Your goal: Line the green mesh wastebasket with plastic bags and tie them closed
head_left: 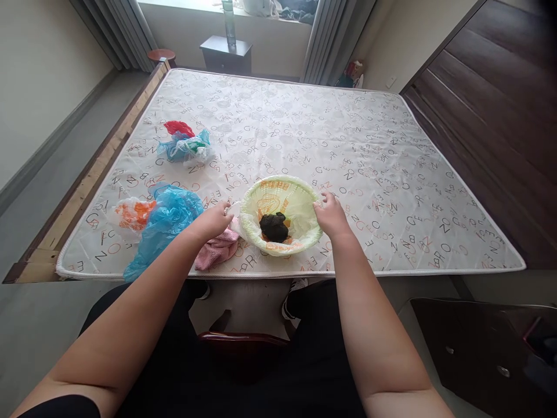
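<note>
as both arms (368, 290) stretch forward, left fingers (224, 208) and right fingers (326, 200) pinch opposite edges of the liner (300, 210)

The left sleeve (65, 407) and trousers (322, 325) are black.

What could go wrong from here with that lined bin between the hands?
The plastic liner could tear or slip if pulled unevenly, as the left hand and right hand both appear to pinch its edge. The bin sits near the mattress edge, so a tug might tip it and spill the black bundle. The pink cloth lies right by the left hand and could get dragged along.
</note>
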A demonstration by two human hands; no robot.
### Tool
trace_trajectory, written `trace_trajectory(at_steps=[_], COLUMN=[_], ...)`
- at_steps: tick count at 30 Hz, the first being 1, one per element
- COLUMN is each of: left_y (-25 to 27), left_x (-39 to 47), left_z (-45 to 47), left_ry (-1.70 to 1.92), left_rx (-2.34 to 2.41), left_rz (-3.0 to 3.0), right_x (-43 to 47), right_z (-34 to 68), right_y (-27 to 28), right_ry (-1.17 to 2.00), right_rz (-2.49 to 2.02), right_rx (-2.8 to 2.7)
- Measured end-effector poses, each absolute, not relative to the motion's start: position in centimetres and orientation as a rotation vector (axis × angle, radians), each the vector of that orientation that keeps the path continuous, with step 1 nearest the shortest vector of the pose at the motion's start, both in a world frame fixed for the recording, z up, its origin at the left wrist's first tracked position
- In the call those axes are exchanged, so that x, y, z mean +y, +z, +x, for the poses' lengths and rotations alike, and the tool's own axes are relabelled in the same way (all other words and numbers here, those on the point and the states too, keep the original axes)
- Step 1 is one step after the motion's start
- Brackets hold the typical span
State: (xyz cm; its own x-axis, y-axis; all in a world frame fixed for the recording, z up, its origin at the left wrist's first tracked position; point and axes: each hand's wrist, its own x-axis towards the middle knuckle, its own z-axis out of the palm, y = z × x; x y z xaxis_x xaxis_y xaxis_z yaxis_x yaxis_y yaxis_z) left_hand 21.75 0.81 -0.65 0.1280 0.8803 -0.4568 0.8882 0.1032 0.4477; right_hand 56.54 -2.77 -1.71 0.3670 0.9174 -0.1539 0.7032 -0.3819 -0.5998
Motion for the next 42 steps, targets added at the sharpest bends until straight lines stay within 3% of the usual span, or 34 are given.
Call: trace_trajectory(at_steps=[9,20,32,42], left_y=[-1.8,1.2,0.4,-3.1], left_x=[0.8,-1.2,-2.4,-1.1], left_z=[21.4,23.9,24.3,23.9], left_ry=[-0.225,0.453,-0.109,-0.02], left_rx=[1.689,1.668,1.491,1.518], left_rz=[1.896,2.241,1.828,1.554], right_x=[-2.8,-2.6,-2.7,-2.6], right_z=[56.4,56.2,56.1,56.1], right_y=[-1.8,-1.6,-1.2,-1.4], right_ry=[0.76,0.643,0.591,0.731], right_rz=[-2.237,-2.261,-2.37,-2.35], right_rx=[-1.517,-1.458,-1.462,-1.582])
